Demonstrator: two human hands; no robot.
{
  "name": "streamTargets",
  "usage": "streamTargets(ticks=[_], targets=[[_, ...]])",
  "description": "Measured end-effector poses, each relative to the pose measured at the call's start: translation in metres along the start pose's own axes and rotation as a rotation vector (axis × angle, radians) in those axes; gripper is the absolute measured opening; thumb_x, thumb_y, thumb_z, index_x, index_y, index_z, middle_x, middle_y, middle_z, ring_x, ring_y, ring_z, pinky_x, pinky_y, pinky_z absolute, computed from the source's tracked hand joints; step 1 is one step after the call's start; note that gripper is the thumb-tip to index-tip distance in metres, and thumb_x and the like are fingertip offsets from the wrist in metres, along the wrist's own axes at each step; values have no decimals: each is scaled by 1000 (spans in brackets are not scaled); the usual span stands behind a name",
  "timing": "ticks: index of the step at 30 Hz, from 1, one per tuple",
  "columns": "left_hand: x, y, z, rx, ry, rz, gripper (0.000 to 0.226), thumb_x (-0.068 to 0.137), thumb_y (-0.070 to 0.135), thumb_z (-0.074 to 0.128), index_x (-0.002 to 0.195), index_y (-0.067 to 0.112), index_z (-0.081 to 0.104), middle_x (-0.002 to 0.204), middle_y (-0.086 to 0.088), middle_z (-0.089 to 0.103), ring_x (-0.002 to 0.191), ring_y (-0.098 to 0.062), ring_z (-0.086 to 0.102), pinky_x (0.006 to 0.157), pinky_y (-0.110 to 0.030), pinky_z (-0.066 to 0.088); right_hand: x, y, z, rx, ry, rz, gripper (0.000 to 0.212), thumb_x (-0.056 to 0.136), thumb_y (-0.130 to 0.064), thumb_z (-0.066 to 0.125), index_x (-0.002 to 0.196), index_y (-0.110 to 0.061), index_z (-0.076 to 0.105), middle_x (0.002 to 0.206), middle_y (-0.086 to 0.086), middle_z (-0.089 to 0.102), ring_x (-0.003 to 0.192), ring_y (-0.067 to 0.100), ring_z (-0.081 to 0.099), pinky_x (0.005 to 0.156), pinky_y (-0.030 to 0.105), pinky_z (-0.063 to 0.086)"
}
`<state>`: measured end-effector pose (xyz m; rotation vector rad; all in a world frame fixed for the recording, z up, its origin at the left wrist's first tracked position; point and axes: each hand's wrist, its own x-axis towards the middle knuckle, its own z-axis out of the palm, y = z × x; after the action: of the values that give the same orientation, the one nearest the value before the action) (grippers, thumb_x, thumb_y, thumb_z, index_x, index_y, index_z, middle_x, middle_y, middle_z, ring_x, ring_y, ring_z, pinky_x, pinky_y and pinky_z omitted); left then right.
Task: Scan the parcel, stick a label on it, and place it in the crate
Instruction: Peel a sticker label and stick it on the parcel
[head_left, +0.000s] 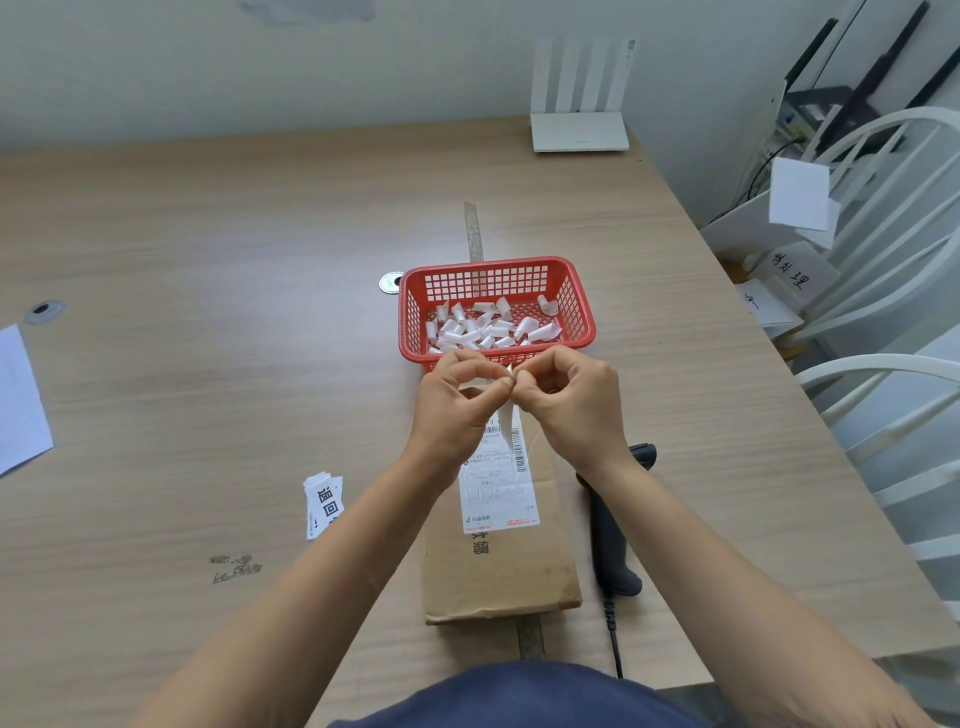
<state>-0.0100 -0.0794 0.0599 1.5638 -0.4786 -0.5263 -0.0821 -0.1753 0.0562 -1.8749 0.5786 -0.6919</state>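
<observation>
A flat brown cardboard parcel (511, 566) lies on the table in front of me, a white shipping slip (493, 486) stuck on its top. Above its far end, my left hand (457, 400) and my right hand (571, 402) pinch a small white label (508, 410) between their fingertips; it hangs down between them, partly hidden by my fingers. Just beyond my hands stands a red plastic crate (576, 301) holding several curled white paper strips (488, 327). A black handheld scanner (613, 535) lies right of the parcel, its cable running off the table's near edge.
A small stack of printed labels (322, 504) lies left of the parcel. A white sheet (18, 400) sits at the far left edge. A white router (579, 130) stands at the table's back. White chairs (893, 249) and papers crowd the right side.
</observation>
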Motion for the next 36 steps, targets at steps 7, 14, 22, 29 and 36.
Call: streamTargets(ticks=[7, 14, 22, 29, 36], targets=[[3, 4, 1, 36, -1, 20, 8, 78, 6, 66, 73, 12, 67, 86, 6, 49, 71, 9, 58, 58, -5, 48, 3, -7, -6, 173, -47, 122, 17, 80, -6, 63, 67, -17, 62, 68, 4, 65, 65, 25, 67, 59, 27, 59], [14, 1, -1, 123, 18, 3, 22, 78, 5, 66, 64, 22, 64, 85, 7, 50, 83, -6, 54, 68, -14, 50, 13, 0, -9, 201, -4, 227, 20, 81, -7, 62, 65, -19, 60, 68, 5, 65, 61, 14, 63, 44, 13, 48], [31, 1, -2, 190, 5, 16, 19, 78, 8, 66, 66, 22, 64, 86, 2, 52, 81, -7, 55, 69, -9, 48, 26, 2, -11, 173, -167, 178, 6, 81, -23, 66, 75, -25, 64, 75, -1, 68, 71, 16, 67, 51, 19, 52], [36, -3, -2, 238, -35, 23, 8, 79, 7, 64, 74, 12, 68, 80, -2, 62, 82, -18, 59, 78, -33, 51, 32, 9, -7, 119, -183, 141, 12, 81, -15, 67, 73, -24, 64, 71, 2, 68, 71, 21, 70, 49, 17, 52], [43, -6, -1, 266, -55, -29, 6, 78, 8, 64, 77, 9, 70, 80, -1, 65, 82, -19, 62, 79, -34, 52, 38, 19, -6, 29, -157, 116, 6, 83, -14, 63, 77, -11, 65, 72, 7, 67, 69, 21, 67, 52, 25, 55]])
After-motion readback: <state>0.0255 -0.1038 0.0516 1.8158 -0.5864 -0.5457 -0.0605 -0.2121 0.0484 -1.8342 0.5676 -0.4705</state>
